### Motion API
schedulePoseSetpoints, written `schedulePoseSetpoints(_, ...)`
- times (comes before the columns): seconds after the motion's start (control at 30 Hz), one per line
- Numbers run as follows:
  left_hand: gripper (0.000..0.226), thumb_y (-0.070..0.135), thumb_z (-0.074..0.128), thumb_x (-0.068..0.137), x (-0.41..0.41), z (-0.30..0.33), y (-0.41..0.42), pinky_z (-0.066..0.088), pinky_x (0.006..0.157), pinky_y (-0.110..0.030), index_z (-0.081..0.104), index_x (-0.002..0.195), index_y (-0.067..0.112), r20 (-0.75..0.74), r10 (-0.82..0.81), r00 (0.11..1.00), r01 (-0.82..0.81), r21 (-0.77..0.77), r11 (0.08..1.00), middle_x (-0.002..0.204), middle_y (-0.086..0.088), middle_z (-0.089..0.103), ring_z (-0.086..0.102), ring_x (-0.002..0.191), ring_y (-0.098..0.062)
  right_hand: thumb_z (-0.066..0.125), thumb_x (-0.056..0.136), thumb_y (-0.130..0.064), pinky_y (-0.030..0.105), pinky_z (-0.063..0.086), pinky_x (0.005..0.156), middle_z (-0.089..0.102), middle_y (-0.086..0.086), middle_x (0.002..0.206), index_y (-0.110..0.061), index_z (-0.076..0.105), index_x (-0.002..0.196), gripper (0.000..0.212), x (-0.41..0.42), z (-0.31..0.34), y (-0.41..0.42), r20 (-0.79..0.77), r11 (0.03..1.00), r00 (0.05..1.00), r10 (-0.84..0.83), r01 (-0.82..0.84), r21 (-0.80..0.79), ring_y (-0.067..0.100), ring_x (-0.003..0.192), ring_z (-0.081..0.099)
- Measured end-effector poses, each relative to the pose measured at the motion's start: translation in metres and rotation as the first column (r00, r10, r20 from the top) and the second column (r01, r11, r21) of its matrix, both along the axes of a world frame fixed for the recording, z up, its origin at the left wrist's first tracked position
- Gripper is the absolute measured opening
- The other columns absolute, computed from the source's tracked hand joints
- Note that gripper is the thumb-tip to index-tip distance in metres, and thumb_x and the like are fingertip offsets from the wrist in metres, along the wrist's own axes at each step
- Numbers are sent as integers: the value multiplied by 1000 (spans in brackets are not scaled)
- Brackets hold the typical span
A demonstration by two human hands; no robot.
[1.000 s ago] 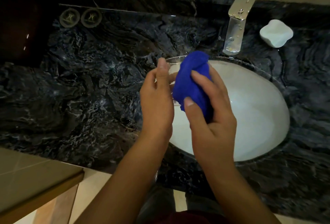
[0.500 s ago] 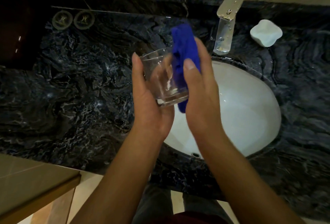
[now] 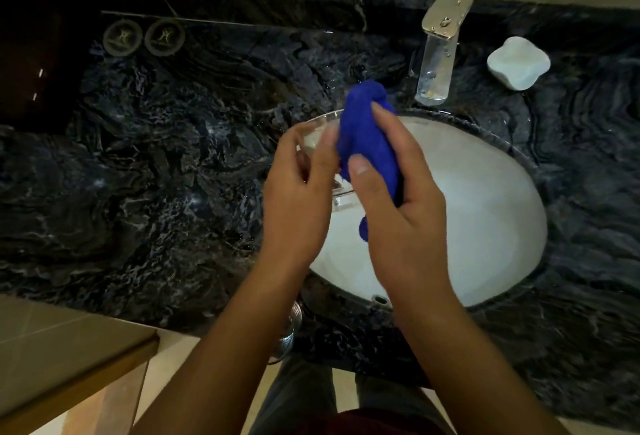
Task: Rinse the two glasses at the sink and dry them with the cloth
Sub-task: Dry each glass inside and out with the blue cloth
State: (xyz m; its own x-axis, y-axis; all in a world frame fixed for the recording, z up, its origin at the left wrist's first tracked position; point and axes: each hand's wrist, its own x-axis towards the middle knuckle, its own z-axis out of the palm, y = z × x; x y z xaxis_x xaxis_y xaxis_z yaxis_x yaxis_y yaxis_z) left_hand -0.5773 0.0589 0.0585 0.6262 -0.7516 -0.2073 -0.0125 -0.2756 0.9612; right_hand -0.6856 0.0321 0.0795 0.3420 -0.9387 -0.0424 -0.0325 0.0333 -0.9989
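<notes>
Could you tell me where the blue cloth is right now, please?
The bunched blue cloth is gripped in the right hand, pressed against the clear glass, above the white sink basin.

Bathroom vanity — dark marble counter (image 3: 156, 157), white basin (image 3: 485, 226), chrome tap (image 3: 446, 29), soap dish (image 3: 518, 63)

blue cloth (image 3: 367, 143), white sink (image 3: 485, 226), black-veined counter (image 3: 156, 175)

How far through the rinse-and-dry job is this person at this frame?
Rinsing of this glass looks done: the faucet shows no running water. In hand: the left hand holds a glass while the right hand works the blue cloth against it. The second glass is not clearly visible, so its state is unknown.
</notes>
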Motion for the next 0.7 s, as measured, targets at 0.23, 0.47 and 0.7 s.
schedulePoseSetpoints(0.23,63,65,53,89,-4,-3,7,54,71,-35,67,125,15,-239,-35,970,19,-68,997,91,-9,74,65,80,-21,53,98,-44,42,53,103,75,-19,120,-49,66,127,32,5,-3,-44,70,921,997,16,-42,388,5,111,72)
schedulePoseSetpoints(0.47,61,67,37,97,-11,5,0,59,76,-48,65,133,26,30,-55,998,54,19,998,111,-1,68,66,91,-17,57,98,-43,39,52,101,70,-19,131,-50,60,136,39,-3,-7,-14,144,926,961,-235,177,332,4,119,68)
schedulePoseSetpoints(0.7,81,76,40,92,-15,11,-7,60,95,-48,51,147,18,-105,-63,992,70,64,996,120,2,75,74,109,-14,63,102,-18,21,48,106,58,-1,147,-22,58,144,42,1,10,-28,-166,986,986,-12,-16,-166,5,130,57)
